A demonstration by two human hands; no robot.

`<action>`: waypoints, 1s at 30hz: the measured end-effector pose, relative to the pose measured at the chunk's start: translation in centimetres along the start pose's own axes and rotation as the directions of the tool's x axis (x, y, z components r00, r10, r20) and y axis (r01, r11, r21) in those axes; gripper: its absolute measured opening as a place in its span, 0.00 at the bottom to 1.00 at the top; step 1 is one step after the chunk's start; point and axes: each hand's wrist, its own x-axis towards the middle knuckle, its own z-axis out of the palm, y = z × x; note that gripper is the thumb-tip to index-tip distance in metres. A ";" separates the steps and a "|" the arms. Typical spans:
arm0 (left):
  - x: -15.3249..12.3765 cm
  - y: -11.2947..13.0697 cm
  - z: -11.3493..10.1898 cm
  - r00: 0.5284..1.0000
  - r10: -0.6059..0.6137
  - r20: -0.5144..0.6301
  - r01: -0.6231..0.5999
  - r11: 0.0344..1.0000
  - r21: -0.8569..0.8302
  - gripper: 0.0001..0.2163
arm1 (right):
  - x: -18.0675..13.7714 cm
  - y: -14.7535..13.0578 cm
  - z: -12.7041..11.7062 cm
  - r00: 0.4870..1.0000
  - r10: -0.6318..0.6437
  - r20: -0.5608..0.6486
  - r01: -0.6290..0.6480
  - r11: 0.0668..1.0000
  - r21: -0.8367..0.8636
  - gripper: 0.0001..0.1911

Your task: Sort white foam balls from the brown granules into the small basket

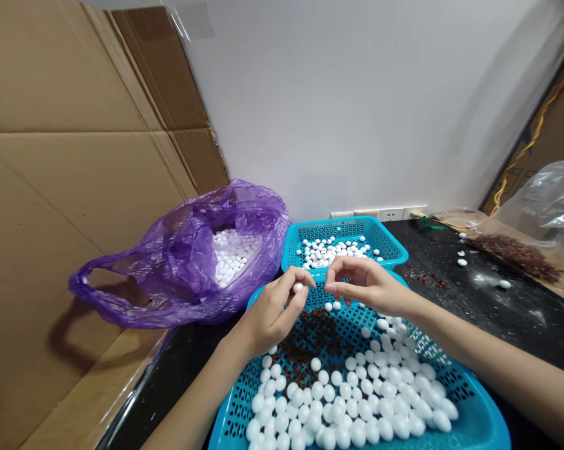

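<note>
My left hand (273, 307) is closed around a small white ball (298, 287), pinched between thumb and curled fingers. Just to its right, my right hand (368, 286) has thumb and forefinger brought together; whatever sits between those fingertips is too small to make out. Both hands hover over the far part of a large blue basket (485, 409). Many white balls (356, 406) fill the near side of that basket, and a heap of small dark reddish-brown pieces (314, 340) lies in its far left part.
Behind stands a second blue basket (394, 240) with more white balls. A purple plastic bag (169, 269) of small white balls leans left against cardboard (66, 187). On the right of the black table (473, 325) are loose balls, a reddish-brown pile (516, 255) and clear plastic (548, 200).
</note>
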 end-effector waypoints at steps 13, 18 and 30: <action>0.2 -1.1 0.5 0.962 0.234 -0.143 -0.229 0.972 0.049 0.07 | -0.1 -0.2 -0.1 0.999 0.001 0.040 -0.003 0.998 0.065 0.05; 0.5 -1.0 0.0 0.920 0.352 -0.172 -0.338 0.935 0.105 0.06 | -0.1 -0.2 -0.1 0.999 0.004 0.044 -0.007 0.998 0.068 0.06; 0.5 -0.5 -0.1 0.905 0.355 -0.234 -0.342 0.935 0.098 0.07 | -0.1 -0.2 -0.1 0.997 0.028 0.066 -0.035 0.993 0.115 0.07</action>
